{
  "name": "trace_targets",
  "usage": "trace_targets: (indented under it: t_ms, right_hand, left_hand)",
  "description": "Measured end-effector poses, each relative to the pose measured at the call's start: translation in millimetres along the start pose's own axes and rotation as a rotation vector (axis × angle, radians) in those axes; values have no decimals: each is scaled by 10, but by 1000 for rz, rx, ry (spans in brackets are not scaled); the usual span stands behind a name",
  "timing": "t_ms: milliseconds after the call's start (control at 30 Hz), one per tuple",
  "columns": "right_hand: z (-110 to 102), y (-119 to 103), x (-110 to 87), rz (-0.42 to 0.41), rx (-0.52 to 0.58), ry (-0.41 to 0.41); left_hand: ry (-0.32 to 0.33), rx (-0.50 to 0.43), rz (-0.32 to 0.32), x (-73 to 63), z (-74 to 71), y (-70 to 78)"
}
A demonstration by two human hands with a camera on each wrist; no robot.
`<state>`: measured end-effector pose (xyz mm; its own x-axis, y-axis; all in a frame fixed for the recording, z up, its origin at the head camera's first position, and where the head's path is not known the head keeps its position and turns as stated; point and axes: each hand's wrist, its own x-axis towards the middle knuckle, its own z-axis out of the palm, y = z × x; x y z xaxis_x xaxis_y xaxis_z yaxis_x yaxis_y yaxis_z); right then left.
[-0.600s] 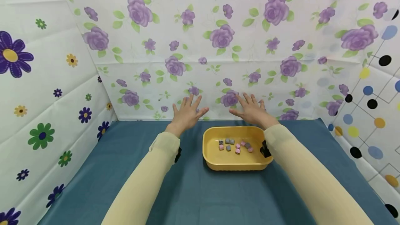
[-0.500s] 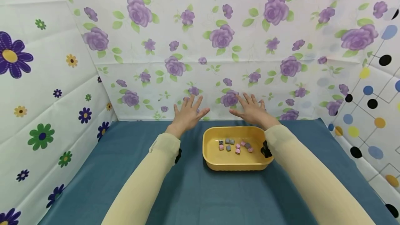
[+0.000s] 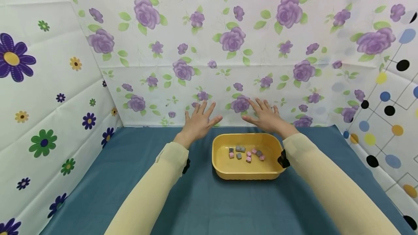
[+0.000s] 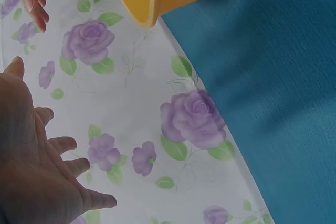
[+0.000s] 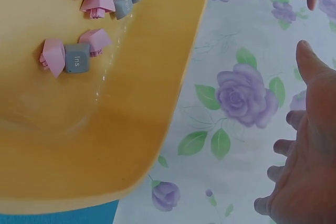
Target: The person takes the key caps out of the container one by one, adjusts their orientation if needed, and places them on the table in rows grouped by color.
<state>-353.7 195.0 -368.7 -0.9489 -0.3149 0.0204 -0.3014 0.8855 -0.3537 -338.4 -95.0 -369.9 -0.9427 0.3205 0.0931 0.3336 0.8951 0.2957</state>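
Note:
A yellow plastic tub (image 3: pixel 248 175) sits on the blue cloth, with several pink and grey keycaps loose on its floor. In the right wrist view a grey keycap (image 5: pixel 77 60) marked "Ins" lies between two pink ones, one of them a pink keycap (image 5: pixel 53 55) tipped on its side. My left hand (image 3: pixel 197 123) is raised behind the tub's left side, fingers spread, holding nothing. Fingers also spread, my right hand (image 3: pixel 270 119) is raised past the tub's back right corner. Its palm side shows in the right wrist view, and nothing is in it.
A blue cloth (image 3: pixel 215 206) covers the table. Behind it stands a white backdrop (image 3: pixel 209 42) with purple roses. A flower-patterned sheet (image 3: pixel 65 119) borders the left, a dotted sheet (image 3: pixel 388 126) the right. Dark wrist cameras (image 3: pixel 283 159) protrude under both sleeves.
Both hands have drifted slightly to the right, with fingers still spread. The keycaps keep their places in the tub.

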Motion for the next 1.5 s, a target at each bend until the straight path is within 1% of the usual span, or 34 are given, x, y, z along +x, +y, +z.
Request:
trace_targets:
  t_ms: [167,300,533,700,800,900,1133,1333,1500]
  right_hand:
    - [10,10,-68,-35,16,8]
    - [43,30,-122,-62,36,18]
    - [65,63,-221,-93,85,23]
    - [60,69,-279,-106,119,26]
    - [65,75,-315,-119,146,28]
    - [68,69,-371,-136,188,24]
    - [57,40,-487,-186,283,14]
    - [19,26,-538,-170,346,9]
    - [21,57,-561,-147,374,-2]
  left_hand:
    - [16,-31,34,-84,0,21]
    - [13,-50,67,-135,18,9]
    - [6,-89,140,-147,37,-36]
    - [7,-113,169,-191,-12,-3]
    - [2,-136,199,-218,-29,14]
    - [-5,-144,234,-231,-20,9]
    - [-8,-169,289,-243,-8,-10]
    - [-13,-151,317,-258,-21,-21]
    - [-30,-147,347,-265,-27,-43]
